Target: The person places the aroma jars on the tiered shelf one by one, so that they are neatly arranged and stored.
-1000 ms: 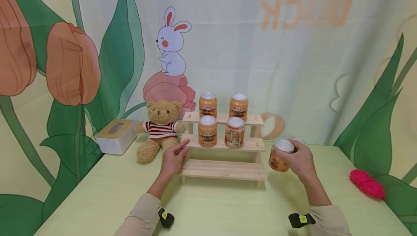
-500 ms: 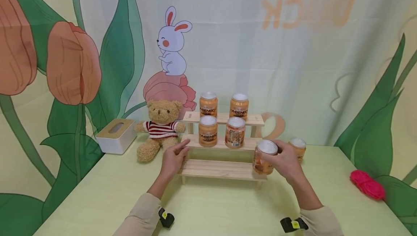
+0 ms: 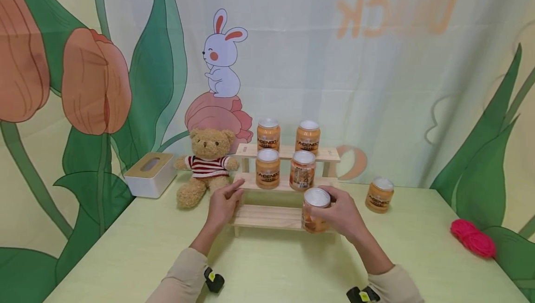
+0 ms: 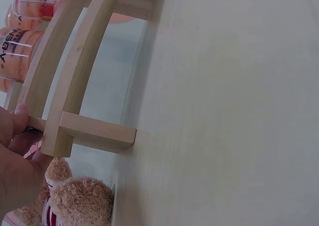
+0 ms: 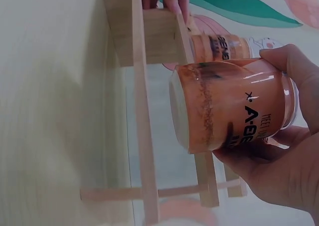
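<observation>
Currently the pale green tabletop [image 3: 271, 266] carries a three-step wooden rack [image 3: 288, 184]. Top step: two orange jars [image 3: 288, 135]. Middle step: two more jars [image 3: 285, 169]. Bottom step looks bare; right end hidden by the hand, so can't fully tell. Teddy bear [image 3: 205, 166] sits just left of the rack, white tissue box [image 3: 148, 175] further left, pink yarn ball [image 3: 473, 238] far right. Left hand [image 3: 223, 204] steadies the rack's left end, fingers [image 4: 17, 136] curled onto the middle step's edge. Right hand [image 3: 340, 214] has its fingers wrapped round an orange jar [image 3: 315, 210], upright, just over the bottom step's right part, seemingly not set down yet. One last jar [image 3: 379, 194] waits on the tabletop, right of the rack. Judging: four placed, one in hand, one left.
</observation>
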Tool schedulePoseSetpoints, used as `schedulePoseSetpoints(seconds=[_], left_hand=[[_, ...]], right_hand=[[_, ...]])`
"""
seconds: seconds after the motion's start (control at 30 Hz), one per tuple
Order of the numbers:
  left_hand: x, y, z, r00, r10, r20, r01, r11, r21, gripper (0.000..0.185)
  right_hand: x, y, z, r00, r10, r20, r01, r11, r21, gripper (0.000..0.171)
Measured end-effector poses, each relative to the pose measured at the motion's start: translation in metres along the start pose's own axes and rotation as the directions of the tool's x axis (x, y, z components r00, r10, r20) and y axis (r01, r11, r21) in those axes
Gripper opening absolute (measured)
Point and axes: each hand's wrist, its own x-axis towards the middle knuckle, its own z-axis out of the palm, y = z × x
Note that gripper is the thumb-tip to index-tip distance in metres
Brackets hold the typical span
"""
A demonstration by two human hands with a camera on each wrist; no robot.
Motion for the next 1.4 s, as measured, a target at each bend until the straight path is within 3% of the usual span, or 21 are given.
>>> schedulePoseSetpoints(seconds=[0.33, 0.6, 0.83, 1.1, 1.4], left_hand=[[-0.001, 0.002, 0.0, 1.0, -0.03, 0.01, 0.03, 0.999, -0.018, 0.031], [0.001, 0.002, 0.001, 1.0, -0.028, -0.004, 0.027, 0.999, -0.029, 0.031], [0.0, 0.002, 0.0, 1.0, -0.028, -0.003, 0.028, 0.999, -0.022, 0.03], [0.001, 0.004, 0.001, 1.0, -0.017, 0.0, 0.017, 1.0, 0.006, 0.03], [0.0, 0.001, 0.001, 1.0, 0.0, -0.008, 0.0, 1.0, 0.021, 0.03]], right_hand=[[0.002, -0.004, 0.035, 0.998, -0.049, 0.033, 0.048, 0.998, 0.038, 0.047], [0.01, -0.008, 0.06, 0.994, -0.111, -0.014, 0.111, 0.994, -0.015, 0.06], [0.018, -0.008, 0.077, 0.989, -0.149, 0.005, 0.149, 0.989, -0.001, 0.04], [0.023, -0.014, 0.089, 0.988, -0.152, 0.025, 0.151, 0.988, 0.035, 0.041], [0.031, -0.014, 0.096, 0.992, -0.12, 0.031, 0.121, 0.993, -0.008, 0.046]])
